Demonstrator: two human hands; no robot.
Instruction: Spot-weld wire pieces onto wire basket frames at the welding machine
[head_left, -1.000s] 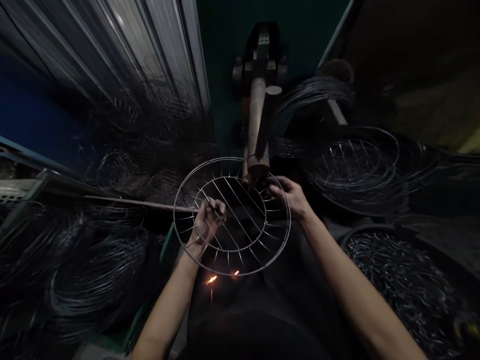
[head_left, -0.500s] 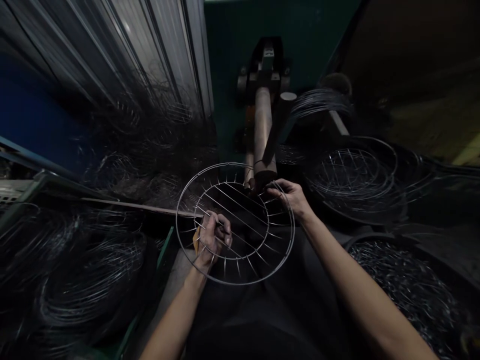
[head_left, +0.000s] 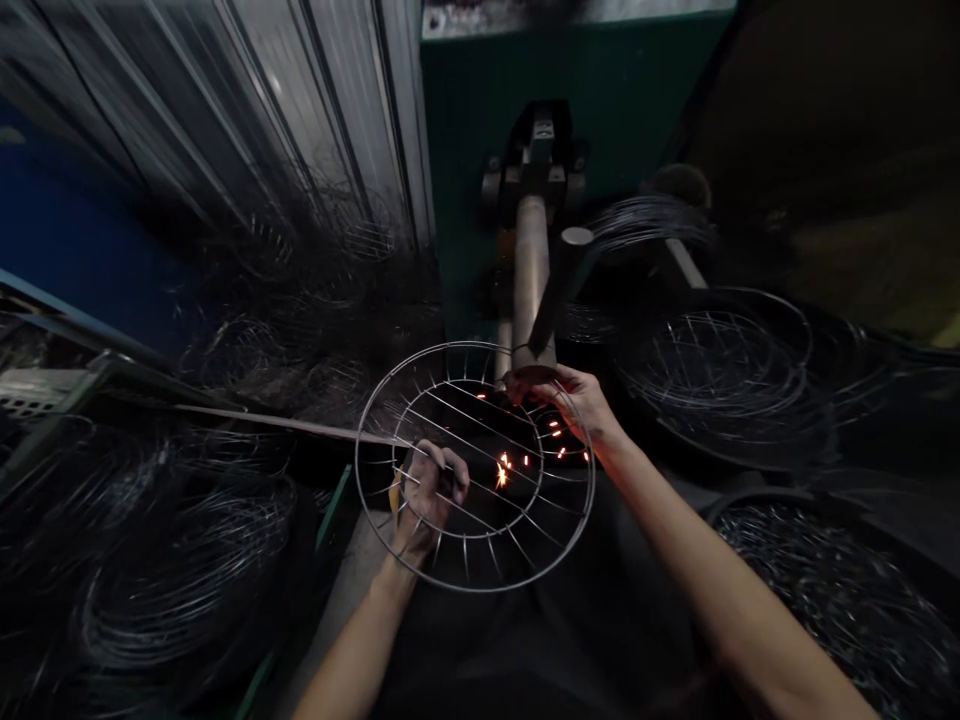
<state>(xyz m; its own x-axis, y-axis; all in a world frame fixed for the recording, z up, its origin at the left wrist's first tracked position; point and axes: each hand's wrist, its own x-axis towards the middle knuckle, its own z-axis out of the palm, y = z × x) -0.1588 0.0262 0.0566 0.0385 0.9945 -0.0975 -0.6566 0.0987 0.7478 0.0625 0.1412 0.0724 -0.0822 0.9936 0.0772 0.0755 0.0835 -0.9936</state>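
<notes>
A round wire rack (head_left: 480,590), with a double outer ring, a smaller inner ring, short spokes and parallel cross wires, is tilted in front of me. My left hand (head_left: 433,485) is closed on it at the left part of the inner ring, fingers curled at the cross wires. My right hand (head_left: 589,405) pinches at the rack's upper right side, close under the electrode end of a spot welder (head_left: 531,240); its fingertips are partly hidden there. Orange sparks (head_left: 502,472) fly below the electrode, inside and around the rings.
Green bins at the left hold wire rings (head_left: 150,620). A basin of small metal pieces (head_left: 817,570) stands at lower right, and stacked wire racks (head_left: 712,360) lie behind it. A thin strip (head_left: 277,420) reaches toward my left hand. Wire coils (head_left: 652,220) hang right of the welder.
Sparks have appeared under the electrode. The whole view has shifted slightly, so the welder and rack sit lower in it. Both hands keep their places on the rack.
</notes>
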